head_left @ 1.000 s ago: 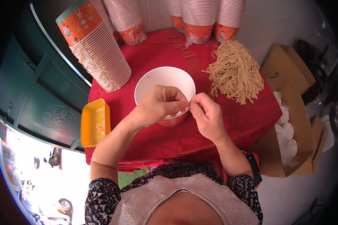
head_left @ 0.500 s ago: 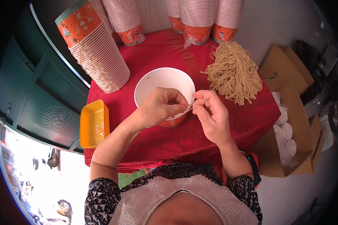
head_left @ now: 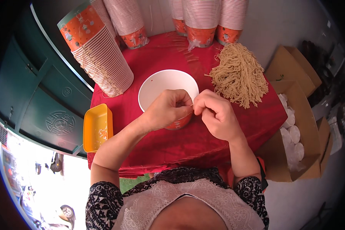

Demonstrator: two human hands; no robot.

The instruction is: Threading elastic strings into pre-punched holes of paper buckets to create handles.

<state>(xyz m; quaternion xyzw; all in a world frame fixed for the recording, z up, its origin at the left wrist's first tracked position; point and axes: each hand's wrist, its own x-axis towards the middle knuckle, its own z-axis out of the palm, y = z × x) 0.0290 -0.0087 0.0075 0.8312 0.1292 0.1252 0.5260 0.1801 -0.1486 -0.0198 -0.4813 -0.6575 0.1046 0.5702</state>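
Note:
A white-lined orange paper bucket [head_left: 168, 82] stands on the red-covered table [head_left: 149, 153] in front of me. My left hand [head_left: 168, 109] is closed in a pinch over the bucket's near rim, covering part of it. Close against it at the right of the rim, my right hand [head_left: 216, 114] has its fingers curled into a pinch too. The fingertips of both hands meet; whatever lies between them is too small to make out. A loose pile of tan cords [head_left: 239, 74] lies on the cloth beyond my right hand.
A tall leaning stack of paper buckets [head_left: 103, 59], with cords hanging along it, stands at the left. More wrapped bucket stacks [head_left: 201, 23] line the back. A yellow plastic tray [head_left: 97, 128] with small bits sits at the left edge. Cardboard boxes [head_left: 308, 134] with round white items stand right.
My right hand has turned over and curled its fingers more tightly, closing in on the left hand's fingertips. The left hand stays almost in place.

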